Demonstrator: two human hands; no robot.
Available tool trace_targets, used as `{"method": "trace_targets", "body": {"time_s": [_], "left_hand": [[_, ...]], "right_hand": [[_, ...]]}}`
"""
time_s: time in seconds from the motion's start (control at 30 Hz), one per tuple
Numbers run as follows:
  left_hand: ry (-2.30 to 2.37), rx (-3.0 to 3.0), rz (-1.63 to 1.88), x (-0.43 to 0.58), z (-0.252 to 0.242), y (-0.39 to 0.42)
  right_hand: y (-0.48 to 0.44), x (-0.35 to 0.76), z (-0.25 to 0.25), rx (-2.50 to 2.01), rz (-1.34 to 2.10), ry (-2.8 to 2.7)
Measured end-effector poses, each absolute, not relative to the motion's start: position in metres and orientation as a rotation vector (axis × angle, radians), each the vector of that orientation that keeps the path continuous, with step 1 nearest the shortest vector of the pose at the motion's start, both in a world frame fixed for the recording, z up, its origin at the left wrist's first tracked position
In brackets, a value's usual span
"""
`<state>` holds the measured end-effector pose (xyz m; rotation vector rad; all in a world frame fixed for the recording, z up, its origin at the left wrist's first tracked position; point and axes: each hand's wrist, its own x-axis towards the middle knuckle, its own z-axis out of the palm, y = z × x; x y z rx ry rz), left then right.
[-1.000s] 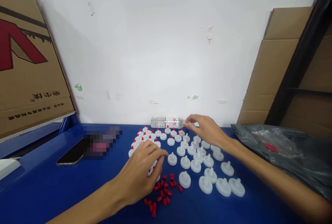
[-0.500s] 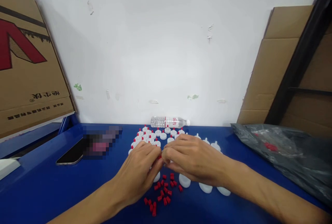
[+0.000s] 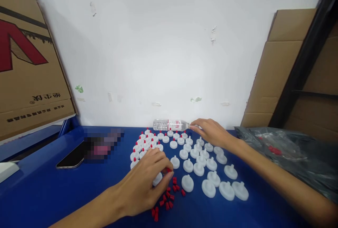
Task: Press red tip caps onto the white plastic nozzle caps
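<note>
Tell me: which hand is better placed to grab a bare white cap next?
Likely the right hand: it is near bare white caps, while the left hand has a red tip at its fingertips.

At lower centre, a red cap (image 3: 168,170) is pinched by the left hand (image 3: 145,180); just below centre, a bottle (image 3: 173,125) is partly hidden by the right hand (image 3: 211,132); white lids (image 3: 199,169) are spread toward lower right.

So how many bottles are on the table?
1: the clear bottle lies on its side by the wall, behind the white caps; the right hand overlaps its neck end in the picture. Any under the dark plastic would be hidden.
</note>
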<state>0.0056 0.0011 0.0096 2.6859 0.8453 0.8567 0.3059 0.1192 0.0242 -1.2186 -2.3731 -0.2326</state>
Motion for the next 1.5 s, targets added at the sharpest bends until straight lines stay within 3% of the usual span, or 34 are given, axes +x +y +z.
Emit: {"method": "trace_targets", "body": {"time_s": [0.3, 0.57, 0.83, 1.17, 1.5], "left_hand": [[0.842, 2.775, 0.739, 0.006, -0.002, 0.005], [0.833, 2.797, 0.600, 0.008, -0.003, 0.008], [0.832, 2.819, 0.732, 0.004, 0.003, 0.009], [0.987, 2.771, 1.195, 0.000, -0.002, 0.017], [1.268, 2.761, 1.248, -0.004, -0.004, 0.027]], "right_hand": [[0.136, 0.321, 0.001, -1.315, 0.133, -2.465], [0.126, 0.303, 0.002, -1.157, 0.227, -2.478], [0.129, 0.296, -0.009, -1.096, 0.286, -2.474], [0.113, 0.283, 0.025, -0.997, 0.172, -2.165], [0.048, 0.232, 0.033, -0.708, 0.066, -2.544]]}}
